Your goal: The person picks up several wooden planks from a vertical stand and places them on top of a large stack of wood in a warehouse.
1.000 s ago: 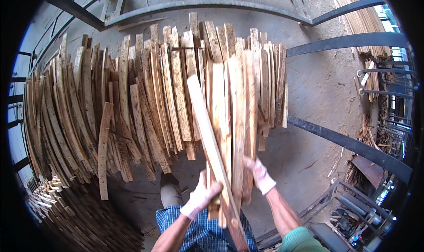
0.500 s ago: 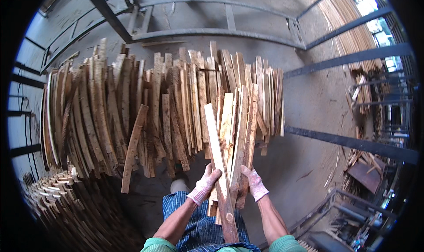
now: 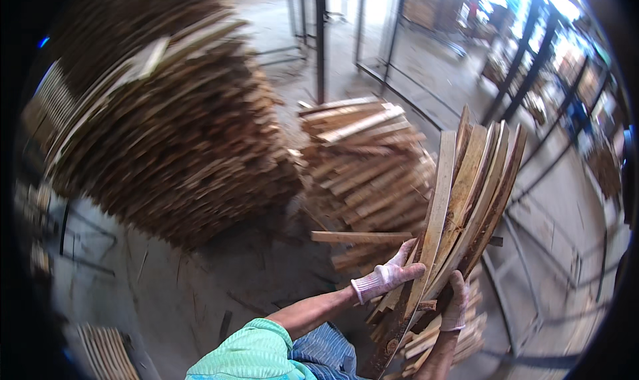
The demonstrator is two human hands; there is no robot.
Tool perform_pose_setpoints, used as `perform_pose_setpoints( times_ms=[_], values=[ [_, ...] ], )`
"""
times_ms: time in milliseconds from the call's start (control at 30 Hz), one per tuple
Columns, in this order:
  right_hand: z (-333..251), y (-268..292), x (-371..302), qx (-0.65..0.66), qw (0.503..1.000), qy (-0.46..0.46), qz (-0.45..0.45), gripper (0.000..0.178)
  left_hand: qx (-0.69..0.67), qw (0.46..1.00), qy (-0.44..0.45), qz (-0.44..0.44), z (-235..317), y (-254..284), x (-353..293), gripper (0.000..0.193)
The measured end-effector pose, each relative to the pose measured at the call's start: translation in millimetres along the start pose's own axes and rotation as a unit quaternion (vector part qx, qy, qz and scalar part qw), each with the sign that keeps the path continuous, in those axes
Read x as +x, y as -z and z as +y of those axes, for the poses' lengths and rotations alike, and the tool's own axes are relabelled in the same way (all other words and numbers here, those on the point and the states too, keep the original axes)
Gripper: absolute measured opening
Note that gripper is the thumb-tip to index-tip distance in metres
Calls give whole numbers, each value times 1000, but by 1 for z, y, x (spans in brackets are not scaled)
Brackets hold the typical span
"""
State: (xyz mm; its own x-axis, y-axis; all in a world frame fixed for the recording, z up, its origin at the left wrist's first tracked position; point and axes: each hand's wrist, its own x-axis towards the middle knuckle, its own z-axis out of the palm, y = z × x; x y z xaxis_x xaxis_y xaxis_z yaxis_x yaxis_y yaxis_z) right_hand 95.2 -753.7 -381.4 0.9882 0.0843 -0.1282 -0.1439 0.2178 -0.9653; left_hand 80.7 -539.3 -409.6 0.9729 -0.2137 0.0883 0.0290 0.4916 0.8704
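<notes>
- One green sleeve, at the lower edge, beside a blue patterned cloth at the person's lap.
- One left hand, in a whitish-pink knitted glove; its thumb lay over the near face of the wood, its fingers partly hidden at the left side, pinching the bundle.
- One right hand, gloved alike; it pressed the bundle from the right side, thumb pointing up; its other fingers could not be made out clearly.
- One bundle of wooden strips, held between both hands, right of centre in front of the person. Long, narrow, rough-sawn; pale tan to yellowish faces, dark brown streaks and edges. It leaned up to the right, upper ends uneven and fanned apart. One pale strip lay foremost, its lower end browner and running toward the body.
- One loose strip, pale brown, lying crosswise beyond the left hand.
- One stick pile, layered, slightly blurred, behind the bundle.
- One tall stack of darker boards, left, on a grey floor.
- One dark metal post, upright, farther back.
</notes>
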Motion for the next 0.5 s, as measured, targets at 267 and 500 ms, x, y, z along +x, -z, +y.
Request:
perform_pose_setpoints(
  times_ms=[267, 500],
  values=[
    [-161, -189, 39, -35, 959, 13, -282, 59, 80, 936, -244, 241, 248, -47, -110, 93],
    [-224, -391, -54, 17, 884, 27, -466, 34, 144, 846, -318, 403, 381, -46, -231, 97]
  ],
)
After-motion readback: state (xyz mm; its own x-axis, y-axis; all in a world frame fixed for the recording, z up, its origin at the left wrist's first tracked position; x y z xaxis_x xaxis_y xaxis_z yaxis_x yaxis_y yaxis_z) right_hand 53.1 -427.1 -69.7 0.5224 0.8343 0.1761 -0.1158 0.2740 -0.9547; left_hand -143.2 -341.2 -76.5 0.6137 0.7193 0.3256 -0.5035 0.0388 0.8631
